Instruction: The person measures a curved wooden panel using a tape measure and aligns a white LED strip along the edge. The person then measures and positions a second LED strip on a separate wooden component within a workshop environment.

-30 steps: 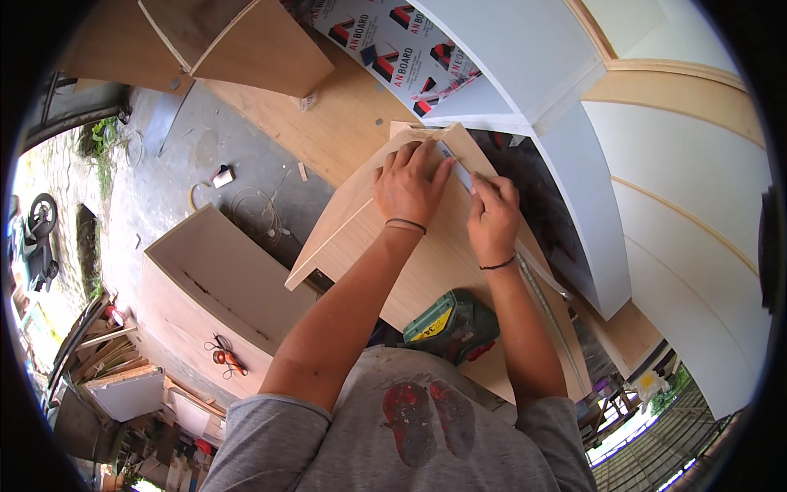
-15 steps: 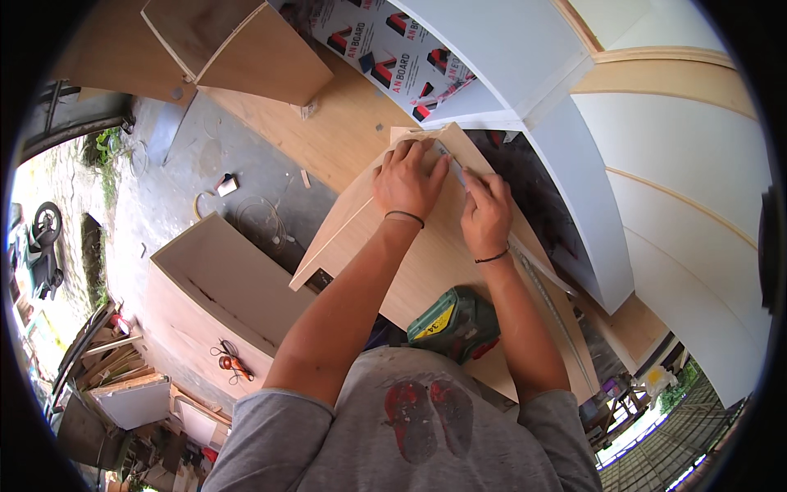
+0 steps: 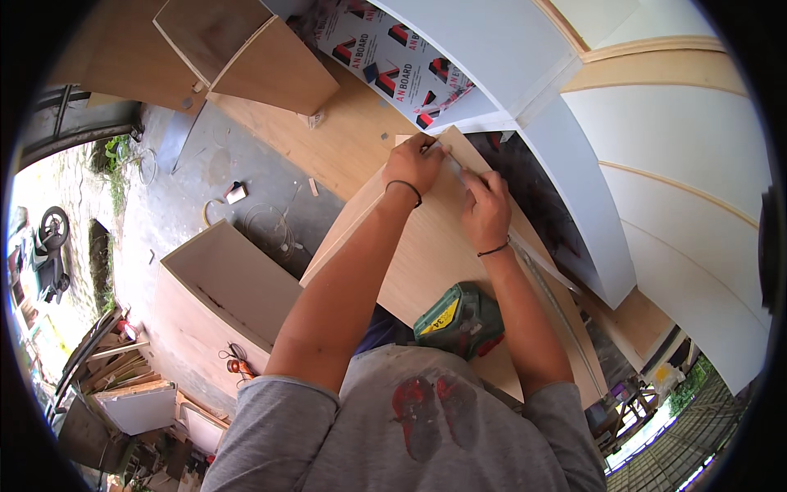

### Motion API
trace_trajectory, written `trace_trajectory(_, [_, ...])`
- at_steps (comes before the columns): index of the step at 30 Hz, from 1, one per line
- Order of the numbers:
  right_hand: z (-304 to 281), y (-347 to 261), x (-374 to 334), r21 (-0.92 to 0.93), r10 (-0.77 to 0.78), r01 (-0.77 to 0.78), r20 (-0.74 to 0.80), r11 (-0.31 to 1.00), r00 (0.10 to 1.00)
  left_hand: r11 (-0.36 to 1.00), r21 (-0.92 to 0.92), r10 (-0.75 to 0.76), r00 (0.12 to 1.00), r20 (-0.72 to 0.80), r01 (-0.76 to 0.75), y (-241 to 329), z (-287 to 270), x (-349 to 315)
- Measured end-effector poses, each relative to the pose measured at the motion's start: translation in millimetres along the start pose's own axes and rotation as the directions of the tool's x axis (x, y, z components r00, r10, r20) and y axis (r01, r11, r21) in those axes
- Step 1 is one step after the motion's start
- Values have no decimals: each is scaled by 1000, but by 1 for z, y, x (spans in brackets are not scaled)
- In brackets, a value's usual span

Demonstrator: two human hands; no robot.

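Both hands press on the far end of the plywood panel (image 3: 426,246), left hand (image 3: 416,164) pinching its corner, right hand (image 3: 485,209) flat beside it, the green drill (image 3: 459,320) lying unused on the near end.

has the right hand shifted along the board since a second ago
Yes. The right hand has slid up the plywood board, away from the green drill and toward the board's far corner, closer to the left hand.
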State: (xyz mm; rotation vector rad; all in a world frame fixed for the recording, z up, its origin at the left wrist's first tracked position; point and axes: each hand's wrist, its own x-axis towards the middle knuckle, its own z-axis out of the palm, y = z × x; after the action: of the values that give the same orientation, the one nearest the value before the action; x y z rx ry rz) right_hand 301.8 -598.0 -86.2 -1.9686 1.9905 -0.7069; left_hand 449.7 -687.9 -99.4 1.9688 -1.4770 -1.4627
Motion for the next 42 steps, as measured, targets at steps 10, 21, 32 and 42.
trace_trajectory(10, [4, -4, 1, 58, 139, -135, -68, 989, 988, 982, -110, 140, 982, -125, -154, -9, 4, -9])
trace_trajectory(21, [-3, -1, 7, 133, 147, -139, -55, 981, 988, 966, -215, 119, 983, -140, -147, -11, 4, 1])
trace_trajectory(32, [-4, 3, 11, 128, 115, -110, -30, 986, 993, 985, -166, 23, 992, -121, -43, -11, 2, 4])
trace_trajectory(42, [-3, 3, 11, 160, 172, -168, -7, 973, 985, 982, -182, 38, 993, -111, -58, -14, 3, 6])
